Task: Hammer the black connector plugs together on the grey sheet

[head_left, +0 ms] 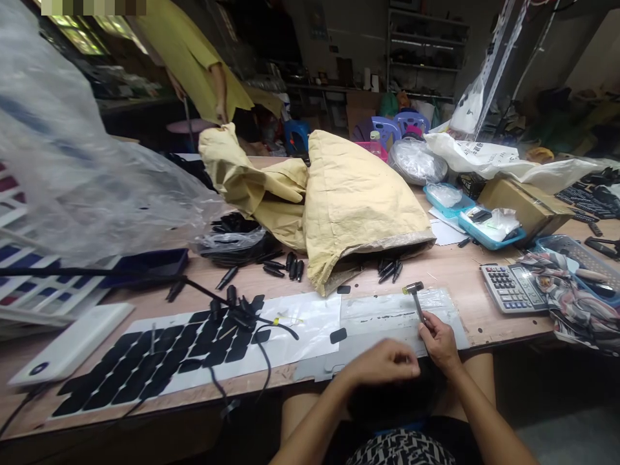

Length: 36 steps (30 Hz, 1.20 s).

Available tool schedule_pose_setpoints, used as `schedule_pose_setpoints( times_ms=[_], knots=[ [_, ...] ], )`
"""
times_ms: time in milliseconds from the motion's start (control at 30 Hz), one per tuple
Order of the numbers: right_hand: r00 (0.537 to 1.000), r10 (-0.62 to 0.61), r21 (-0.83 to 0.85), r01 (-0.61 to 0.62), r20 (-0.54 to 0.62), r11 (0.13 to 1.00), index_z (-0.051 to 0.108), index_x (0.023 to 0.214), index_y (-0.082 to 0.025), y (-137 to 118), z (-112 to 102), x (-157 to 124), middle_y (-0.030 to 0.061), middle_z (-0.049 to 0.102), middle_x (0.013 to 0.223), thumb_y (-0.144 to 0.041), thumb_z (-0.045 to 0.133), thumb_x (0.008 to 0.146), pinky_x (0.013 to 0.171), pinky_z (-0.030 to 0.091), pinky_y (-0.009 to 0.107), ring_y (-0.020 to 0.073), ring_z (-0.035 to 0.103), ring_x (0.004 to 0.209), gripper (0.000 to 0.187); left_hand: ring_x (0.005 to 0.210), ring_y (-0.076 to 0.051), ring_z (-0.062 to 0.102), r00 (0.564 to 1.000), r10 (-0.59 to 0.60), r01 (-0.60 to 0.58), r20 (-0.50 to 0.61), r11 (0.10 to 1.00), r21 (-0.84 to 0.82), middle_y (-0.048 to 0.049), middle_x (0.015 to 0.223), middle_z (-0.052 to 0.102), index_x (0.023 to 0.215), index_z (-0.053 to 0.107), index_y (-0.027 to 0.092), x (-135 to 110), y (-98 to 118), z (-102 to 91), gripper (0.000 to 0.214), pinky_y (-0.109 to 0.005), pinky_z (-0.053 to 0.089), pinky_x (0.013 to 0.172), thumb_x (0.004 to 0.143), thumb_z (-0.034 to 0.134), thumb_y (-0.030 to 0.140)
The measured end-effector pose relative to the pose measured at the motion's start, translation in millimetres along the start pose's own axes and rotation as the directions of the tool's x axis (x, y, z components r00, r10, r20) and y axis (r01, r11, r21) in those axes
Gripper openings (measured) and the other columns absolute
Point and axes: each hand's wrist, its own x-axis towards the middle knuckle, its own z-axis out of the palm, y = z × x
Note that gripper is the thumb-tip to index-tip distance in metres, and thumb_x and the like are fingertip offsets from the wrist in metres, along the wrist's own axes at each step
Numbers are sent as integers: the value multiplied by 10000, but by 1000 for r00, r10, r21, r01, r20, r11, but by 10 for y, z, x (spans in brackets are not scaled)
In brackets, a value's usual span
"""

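Observation:
My right hand (438,341) is closed round the handle of a small hammer (415,294), whose dark head is raised above a clear plastic sheet (387,310) on the wooden table (465,271). My left hand (387,363) sits just left of it at the table's near edge, fingers curled in a pinch; what it holds is too small to make out. A small black pad (338,336) lies on the white sheet left of my hands.
Rows of black pieces lie on a white sheet (159,355) with a black cable (261,349) at the left. Yellow paper sacks (349,194), loose black parts (390,268), a calculator (513,287), blue trays (489,236) and a box crowd the back. A person in yellow (194,58) stands beyond.

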Motion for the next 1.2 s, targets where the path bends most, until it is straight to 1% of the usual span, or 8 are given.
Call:
schedule_pose_setpoints(
  times_ms=[67, 133, 233, 433, 567, 667, 767, 1200],
  knots=[
    [1000, -10, -9, 10, -4, 1000, 664, 1136, -117, 5, 6, 0, 17, 665, 678, -357, 548, 886, 586, 508, 240, 171, 617, 603, 365, 702, -143, 582, 950, 43, -11, -309, 994, 105, -7, 780, 666, 916, 708, 181, 203, 83, -331, 264, -244, 446, 664, 894, 534, 377],
    [1000, -18, -21, 18, -20, 1000, 669, 1134, -118, 13, 9, -1, 6, 645, 644, -354, 548, 886, 583, 503, 242, 167, 600, 581, 364, 773, -168, 582, 759, 93, 117, -644, 954, 276, -27, 838, 654, 934, 704, 191, 454, 52, -622, 209, -275, 448, 720, 888, 521, 282],
    [999, -17, -30, 16, -42, 999, 678, 1125, -123, 18, 10, -2, -2, 629, 622, -356, 541, 887, 571, 498, 243, 163, 588, 560, 360, 929, -224, 569, 568, 199, 347, -799, 822, 451, -72, 952, 622, 994, 702, 199, 785, -98, -913, 206, -329, 442, 836, 851, 553, 191],
    [999, -17, -28, 16, -47, 999, 691, 1131, -132, 9, 8, -14, 11, 659, 644, -360, 547, 878, 590, 521, 250, 171, 618, 578, 370, 978, -256, 536, 617, 208, 488, -759, 656, 576, -80, 934, 600, 877, 689, 211, 800, -351, -974, 115, -353, 421, 853, 859, 581, 249],
    [998, -11, -14, 10, -64, 1000, 703, 1127, -144, 8, 9, -19, 7, 661, 643, -376, 564, 868, 580, 523, 249, 176, 622, 584, 374, 932, -233, 556, 585, 179, 466, -791, 724, 508, -52, 893, 617, 899, 683, 214, 473, -447, -860, 115, -328, 419, 799, 840, 596, 261],
    [998, -16, -22, 15, -64, 1000, 702, 1127, -138, 7, 11, -12, 11, 672, 653, -368, 568, 867, 588, 525, 248, 177, 631, 596, 372, 883, -213, 562, 638, 197, 344, -744, 792, 505, -28, 876, 640, 946, 686, 221, 316, -455, -748, 155, -317, 416, 806, 807, 617, 230],
    [999, -17, -39, 15, -49, 999, 689, 1137, -121, -4, 10, 0, 19, 685, 669, -352, 563, 873, 603, 527, 251, 180, 640, 615, 373, 893, -209, 553, 696, 247, 212, -674, 827, 522, -23, 920, 658, 1008, 692, 227, 335, -426, -622, 229, -322, 410, 838, 789, 633, 197],
    [999, -47, -124, 47, 1, 991, 717, 1137, -158, -125, -28, -43, 86, 773, 921, -328, 578, 859, 731, 583, 319, 256, 730, 820, 353, 936, -220, 562, 653, 169, 175, -738, 915, 364, -22, 927, 677, 893, 712, 229, 482, -501, -577, 133, -352, 409, 862, 770, 733, 275]
  ],
)
